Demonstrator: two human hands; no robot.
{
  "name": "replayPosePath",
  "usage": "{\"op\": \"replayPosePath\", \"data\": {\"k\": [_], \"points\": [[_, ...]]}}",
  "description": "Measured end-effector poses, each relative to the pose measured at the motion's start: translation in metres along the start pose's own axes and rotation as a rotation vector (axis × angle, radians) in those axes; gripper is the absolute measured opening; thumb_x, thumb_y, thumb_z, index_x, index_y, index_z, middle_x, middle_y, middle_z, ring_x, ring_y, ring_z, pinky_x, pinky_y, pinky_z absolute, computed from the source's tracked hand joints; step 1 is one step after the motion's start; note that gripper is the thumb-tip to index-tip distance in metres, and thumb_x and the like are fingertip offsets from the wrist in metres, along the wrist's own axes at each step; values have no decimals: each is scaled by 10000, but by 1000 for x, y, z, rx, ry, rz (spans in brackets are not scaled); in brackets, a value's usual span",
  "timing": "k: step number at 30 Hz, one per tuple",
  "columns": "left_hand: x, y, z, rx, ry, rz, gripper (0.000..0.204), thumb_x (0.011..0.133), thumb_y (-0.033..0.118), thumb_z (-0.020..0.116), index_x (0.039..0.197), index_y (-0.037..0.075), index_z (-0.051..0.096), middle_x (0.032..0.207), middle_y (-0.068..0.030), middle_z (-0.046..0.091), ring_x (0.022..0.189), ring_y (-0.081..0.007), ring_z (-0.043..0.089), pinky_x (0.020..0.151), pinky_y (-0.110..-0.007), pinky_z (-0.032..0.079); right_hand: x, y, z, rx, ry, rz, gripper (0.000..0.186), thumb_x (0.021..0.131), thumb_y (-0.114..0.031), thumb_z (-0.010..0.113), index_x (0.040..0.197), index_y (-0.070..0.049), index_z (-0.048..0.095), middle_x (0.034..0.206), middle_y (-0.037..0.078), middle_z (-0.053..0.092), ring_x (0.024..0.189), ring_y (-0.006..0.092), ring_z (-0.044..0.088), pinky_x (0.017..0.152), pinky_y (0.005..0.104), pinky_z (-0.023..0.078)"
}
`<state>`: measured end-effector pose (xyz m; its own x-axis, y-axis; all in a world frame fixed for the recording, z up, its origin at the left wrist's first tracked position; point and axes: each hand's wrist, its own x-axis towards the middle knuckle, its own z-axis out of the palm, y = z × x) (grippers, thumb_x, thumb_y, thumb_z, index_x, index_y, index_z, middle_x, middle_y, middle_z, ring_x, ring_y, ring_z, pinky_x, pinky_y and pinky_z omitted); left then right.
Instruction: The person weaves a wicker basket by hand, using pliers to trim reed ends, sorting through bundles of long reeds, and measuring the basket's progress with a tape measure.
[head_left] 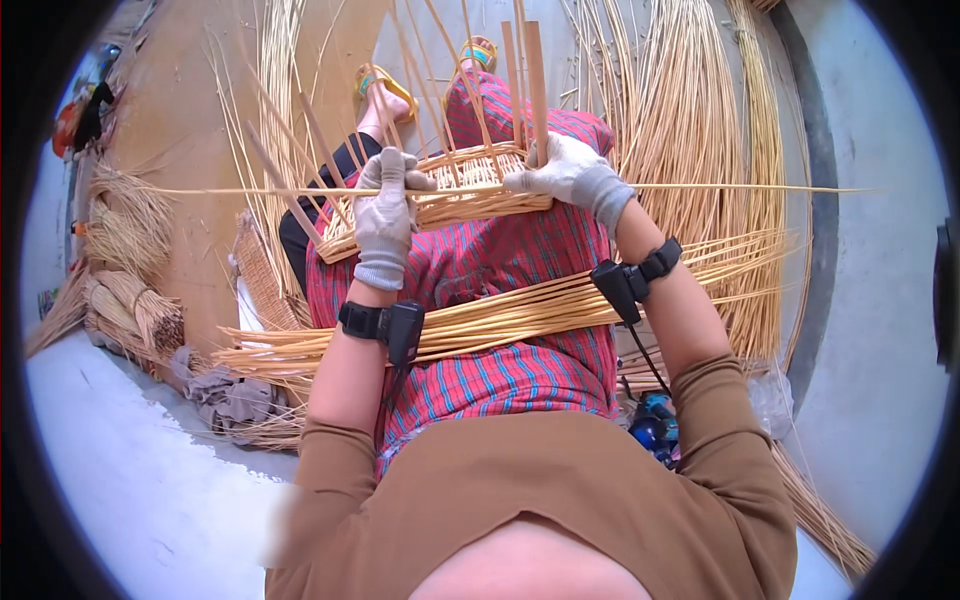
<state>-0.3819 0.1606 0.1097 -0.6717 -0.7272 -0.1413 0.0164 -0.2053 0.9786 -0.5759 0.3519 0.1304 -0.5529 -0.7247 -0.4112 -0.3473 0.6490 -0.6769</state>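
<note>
A half-woven wicker basket [480, 208] lies across my lap, with a low woven wall and tall stakes standing up from it. One long wicker rod [720, 187] runs straight across its near side and sticks out far past both ends. My left hand [385, 215], in a pale work glove, is closed over the rod and the basket's wall toward the left end. At the right corner, my gloved right hand [575, 178] grips the wall beside a thick flat stake [537, 90], its thumb along the rod. The fingers behind the wall are partly hidden.
A loose bundle of rods [520, 315] lies over my thighs on the red checked cloth [480, 380]. Long rods [680, 100] spread over the floor at the right. Bundled fibres [130, 310] and grey cloth [230, 395] are at the left.
</note>
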Motion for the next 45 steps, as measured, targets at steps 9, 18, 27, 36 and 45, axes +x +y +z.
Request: {"op": "replayPosePath", "data": {"k": [9, 18, 27, 36, 45], "points": [[85, 75, 144, 495, -225, 259, 506, 1052, 439, 582, 1213, -41, 598, 957, -142, 716, 795, -207, 726, 624, -288, 534, 1, 8, 50, -150, 534, 59, 420, 897, -459, 722, 1027, -63, 671, 941, 168, 713, 871, 383, 698, 789, 506, 549], [101, 10, 146, 202, -582, 74, 708, 1010, 512, 614, 1411, -64, 522, 1306, -186, 659, 1227, -275, 635, 1052, -327, 492, 15, 9, 65, -252, 698, 126, 259, 905, -306, 642, 1043, -87, 654, 927, 158, 725, 865, 364, 720, 767, 512, 564], [-21, 72, -97, 695, 345, 373, 361, 1016, 75, 638, 1352, -17, 542, 1167, -107, 673, 1065, -167, 658, 959, -310, 533, -10, 23, 75, -164, 918, -99, 190, 871, -280, 722, 985, -138, 669, 836, 126, 697, 766, 363, 694, 695, 492, 542], [-51, -29, -186, 764, 21, 176, 372, 981, 115, 703, 1330, 44, 594, 1203, -93, 676, 1087, -176, 634, 989, -309, 487, 3, 27, 69, -132, 794, -193, 377, 855, -410, 766, 1053, -114, 640, 893, 127, 704, 839, 369, 694, 737, 505, 540], [-95, 41, -90, 581, -254, 109, 357, 1019, 68, 642, 1367, 4, 596, 1245, -66, 673, 1171, -146, 621, 1053, -287, 480, -64, -71, -57, 613, 570, -743, 308, 949, -194, 741, 1189, -15, 670, 909, 40, 706, 794, 110, 624, 721, 274, 542]]}}
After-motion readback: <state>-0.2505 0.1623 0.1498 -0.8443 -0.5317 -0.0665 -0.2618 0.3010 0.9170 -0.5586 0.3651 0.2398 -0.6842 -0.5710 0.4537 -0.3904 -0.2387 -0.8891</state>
